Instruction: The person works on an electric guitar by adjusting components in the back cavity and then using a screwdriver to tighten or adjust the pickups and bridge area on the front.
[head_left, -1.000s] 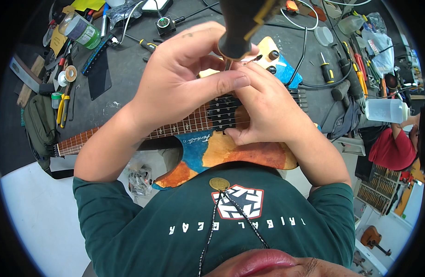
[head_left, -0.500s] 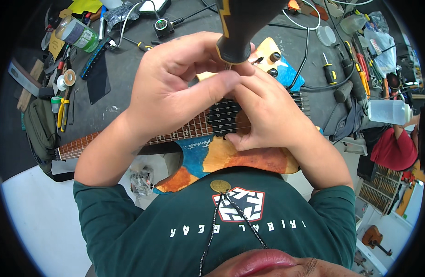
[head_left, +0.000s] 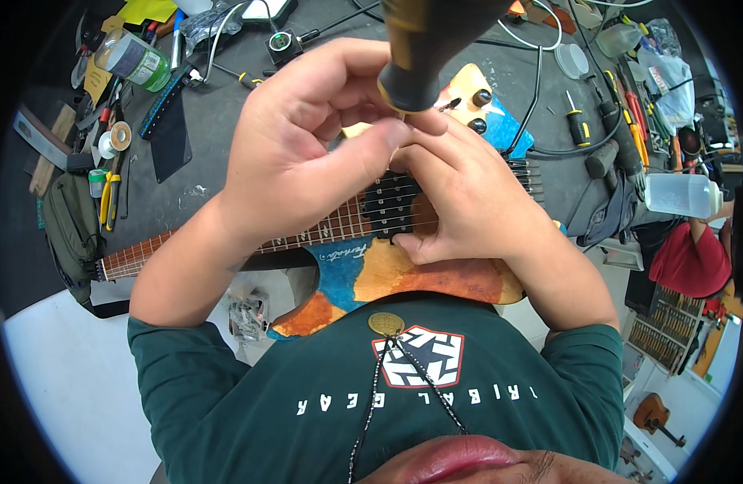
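Note:
A large black-and-yellow screwdriver (head_left: 416, 56) points down toward the upper part of a guitar (head_left: 391, 270) with blue, cream and rust patches. My left hand (head_left: 307, 149) has its thumb and curled fingers at the shaft, just below the handle. Under it, my right hand (head_left: 472, 202) lies over the guitar's body, fingers bent toward the shaft and thumb beside the black pickup (head_left: 383, 202). What those fingertips grip is hidden. Two black knobs (head_left: 481, 98) sit above my hands; the fretted neck (head_left: 137, 258) runs off to the left.
Tools, pliers (head_left: 109, 198), a green bottle (head_left: 145, 64), tape rolls, cables and a small yellow-handled screwdriver (head_left: 579, 129) crowd the grey bench (head_left: 190, 145). A clear jug (head_left: 678, 194) stands at right. Beyond it are a person in red (head_left: 686, 258) and an acoustic guitar (head_left: 654, 415).
The guitar and bench appear slightly lower than a second ago. The screwdriver's handle looks turned, with its yellow markings shifted, and my left hand's fingers have moved slightly around the shaft.

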`<state>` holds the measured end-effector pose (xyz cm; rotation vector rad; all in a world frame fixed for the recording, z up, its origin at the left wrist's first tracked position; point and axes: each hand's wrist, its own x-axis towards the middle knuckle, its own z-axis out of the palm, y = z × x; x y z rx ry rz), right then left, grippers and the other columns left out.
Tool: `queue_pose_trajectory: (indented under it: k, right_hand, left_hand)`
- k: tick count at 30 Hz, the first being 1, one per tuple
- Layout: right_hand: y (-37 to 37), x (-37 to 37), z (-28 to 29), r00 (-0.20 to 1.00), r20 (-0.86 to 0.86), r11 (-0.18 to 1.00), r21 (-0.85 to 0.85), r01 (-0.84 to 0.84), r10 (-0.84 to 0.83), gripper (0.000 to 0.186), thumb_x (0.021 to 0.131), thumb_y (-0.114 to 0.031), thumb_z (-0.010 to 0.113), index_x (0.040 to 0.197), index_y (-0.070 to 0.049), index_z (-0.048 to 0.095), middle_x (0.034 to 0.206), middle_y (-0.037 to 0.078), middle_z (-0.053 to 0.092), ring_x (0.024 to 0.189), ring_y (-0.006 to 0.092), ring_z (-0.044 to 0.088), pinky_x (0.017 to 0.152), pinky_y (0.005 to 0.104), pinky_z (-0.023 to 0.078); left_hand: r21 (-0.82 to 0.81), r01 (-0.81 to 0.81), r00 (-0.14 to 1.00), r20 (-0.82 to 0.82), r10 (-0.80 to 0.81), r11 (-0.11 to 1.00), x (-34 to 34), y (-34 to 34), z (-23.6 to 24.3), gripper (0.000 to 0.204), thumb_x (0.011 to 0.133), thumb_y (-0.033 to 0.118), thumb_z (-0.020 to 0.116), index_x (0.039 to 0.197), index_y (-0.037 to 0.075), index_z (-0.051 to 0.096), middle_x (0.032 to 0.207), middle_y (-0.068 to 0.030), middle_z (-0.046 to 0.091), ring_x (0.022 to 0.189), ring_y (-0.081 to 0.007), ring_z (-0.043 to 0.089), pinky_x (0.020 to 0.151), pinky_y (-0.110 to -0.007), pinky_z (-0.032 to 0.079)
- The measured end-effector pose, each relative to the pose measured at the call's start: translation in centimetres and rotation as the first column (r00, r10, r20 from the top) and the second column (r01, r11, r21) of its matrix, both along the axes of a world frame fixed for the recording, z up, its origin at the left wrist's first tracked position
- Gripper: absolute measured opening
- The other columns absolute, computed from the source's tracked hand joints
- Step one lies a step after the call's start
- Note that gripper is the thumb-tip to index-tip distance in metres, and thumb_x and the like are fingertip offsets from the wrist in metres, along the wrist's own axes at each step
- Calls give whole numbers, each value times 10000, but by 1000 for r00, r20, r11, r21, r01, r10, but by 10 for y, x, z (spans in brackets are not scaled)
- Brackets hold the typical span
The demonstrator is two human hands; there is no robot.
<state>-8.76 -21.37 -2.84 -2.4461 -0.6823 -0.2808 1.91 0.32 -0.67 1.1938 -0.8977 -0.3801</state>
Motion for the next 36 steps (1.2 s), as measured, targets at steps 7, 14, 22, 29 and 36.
queue_pose_trajectory:
  k: [7,14,22,29,36]
  right_hand:
    - [-1,-1,0,1000,14,1000,-19,13,-12,713,593,-249,993,1173,18,677,1236,167,658,1250,413,649,1082,507,569]
    - [0,0,2,998,59,1000,3,-7,6,718,594,-254,1000,1177,19,683,1259,159,657,1241,406,650,1071,509,570]
    - [-1,0,2,1000,31,1000,-21,2,-1,679,605,-255,988,1147,16,682,1229,151,652,1213,398,649,1039,495,578]
    - [-2,0,1,1000,-11,999,-40,-7,7,665,610,-254,986,1134,11,672,1276,157,660,1234,397,649,1046,497,577]
    - [-1,-1,2,1000,12,1000,0,-3,3,744,620,-258,992,1235,30,688,1446,182,661,1340,421,634,1134,507,554]
  left_hand:
    - [-1,-8,987,163,8,1000,12,3,-7,364,935,-118,881,1280,-55,785,1284,-186,814,1106,-233,824,981,-343,686]
    - [81,32,999,28,-35,996,9,6,-3,393,1015,-75,825,1400,-74,743,1276,-215,840,1161,-266,832,1037,-363,674]
    - [55,11,994,110,-17,998,9,3,-5,475,966,-80,880,1412,-55,719,1206,-169,852,1126,-220,827,1008,-343,669]
    - [79,67,936,339,-90,995,24,8,-8,374,1002,-87,838,1363,-78,744,1286,-182,838,1136,-210,821,1016,-332,670]
    - [3,58,998,16,-58,998,5,4,-3,284,1022,-101,801,1305,-95,774,1447,-208,763,1255,-220,772,1031,-315,638]
